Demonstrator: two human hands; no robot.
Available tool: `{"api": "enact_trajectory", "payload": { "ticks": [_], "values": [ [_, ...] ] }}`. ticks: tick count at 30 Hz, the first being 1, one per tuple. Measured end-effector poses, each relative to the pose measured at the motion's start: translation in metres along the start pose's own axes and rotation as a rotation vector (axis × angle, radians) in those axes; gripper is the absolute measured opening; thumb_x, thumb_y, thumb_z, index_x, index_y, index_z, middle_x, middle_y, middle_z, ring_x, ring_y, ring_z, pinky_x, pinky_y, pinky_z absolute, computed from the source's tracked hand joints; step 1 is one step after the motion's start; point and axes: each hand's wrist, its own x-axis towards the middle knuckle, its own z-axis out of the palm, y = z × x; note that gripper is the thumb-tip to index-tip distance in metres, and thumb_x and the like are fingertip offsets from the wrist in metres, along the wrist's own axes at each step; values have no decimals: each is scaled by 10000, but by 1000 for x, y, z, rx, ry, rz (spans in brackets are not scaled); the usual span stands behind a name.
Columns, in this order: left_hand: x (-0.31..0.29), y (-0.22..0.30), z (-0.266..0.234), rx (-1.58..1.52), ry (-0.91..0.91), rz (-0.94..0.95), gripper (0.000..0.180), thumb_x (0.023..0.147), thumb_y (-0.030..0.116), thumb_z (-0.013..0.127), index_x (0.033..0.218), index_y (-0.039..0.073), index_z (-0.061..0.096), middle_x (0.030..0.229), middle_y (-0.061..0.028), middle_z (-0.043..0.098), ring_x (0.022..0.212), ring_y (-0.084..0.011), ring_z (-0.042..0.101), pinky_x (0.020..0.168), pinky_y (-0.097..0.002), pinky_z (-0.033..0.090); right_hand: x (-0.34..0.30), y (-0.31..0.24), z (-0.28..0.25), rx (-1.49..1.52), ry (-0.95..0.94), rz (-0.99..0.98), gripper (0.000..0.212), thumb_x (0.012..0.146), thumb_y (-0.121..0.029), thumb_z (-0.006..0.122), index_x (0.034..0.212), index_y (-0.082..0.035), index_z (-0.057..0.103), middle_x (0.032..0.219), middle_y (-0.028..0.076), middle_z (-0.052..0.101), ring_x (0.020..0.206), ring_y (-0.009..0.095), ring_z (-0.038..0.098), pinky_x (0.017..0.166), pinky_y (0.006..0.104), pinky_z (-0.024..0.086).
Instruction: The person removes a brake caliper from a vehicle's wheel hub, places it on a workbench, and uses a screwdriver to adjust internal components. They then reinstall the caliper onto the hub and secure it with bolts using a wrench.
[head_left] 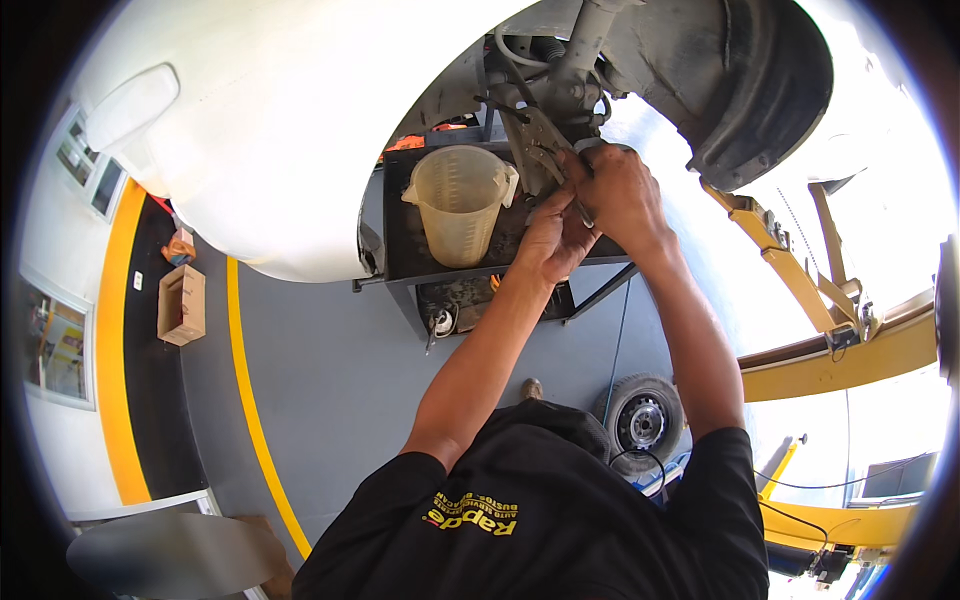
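Both my hands sit together up in the wheel arch: left hand (548, 235) and right hand (620, 195) gripping pliers (545, 150) at the hub assy. Mid-job on a fitting; next move prob needs a firm, steady squeeze w/o slipping.

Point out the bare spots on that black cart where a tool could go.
The cart top is bare left of the plastic measuring jug and along its front edge. To the jug's right it is crowded: the left hand and right hand work at the wheel hub.
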Motion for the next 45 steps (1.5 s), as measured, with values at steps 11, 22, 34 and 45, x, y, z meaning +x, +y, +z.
{"api": "enact_trajectory", "payload": {
  "ticks": [11, 22, 34, 45],
  "values": [
    [17, -13, -5, -163, -137, -134, 174, 1065, 283, 725, 1032, 149, 617, 851, 34, 542, 698, -76, 531, 569, -240, 455, 14, 19, -10, -19, -12, -69, 476, 1043, -505, 629, 965, -72, 812, 879, 205, 774, 922, 402, 762, 839, 523, 590],
    [-7, 22, -26, -185, -326, -282, 351, 1145, 397, 567, 1017, 71, 580, 728, 41, 394, 585, -50, 392, 458, -197, 308, 36, 34, -29, 15, 11, -317, 361, 966, -377, 749, 1112, -54, 821, 976, 248, 756, 902, 398, 745, 840, 480, 575],
    [-21, 115, -134, 2256, 353, 1057, 356, 1023, 330, 727, 1269, 74, 698, 1121, -93, 745, 1149, -319, 662, 1021, -474, 525, 16, 42, 6, 580, 200, -150, 342, 1006, -314, 733, 1085, 13, 795, 765, 151, 749, 642, 200, 647, 696, 385, 533],
    [-18, 121, -174, 2258, 127, 733, 145, 999, 90, 705, 1137, 78, 750, 1147, -123, 739, 1213, -382, 585, 1042, -490, 497, -60, 67, -25, 865, 325, 137, 447, 1035, -330, 765, 1160, 98, 756, 750, 2, 637, 677, 67, 473, 620, 259, 348]
  ]
}}
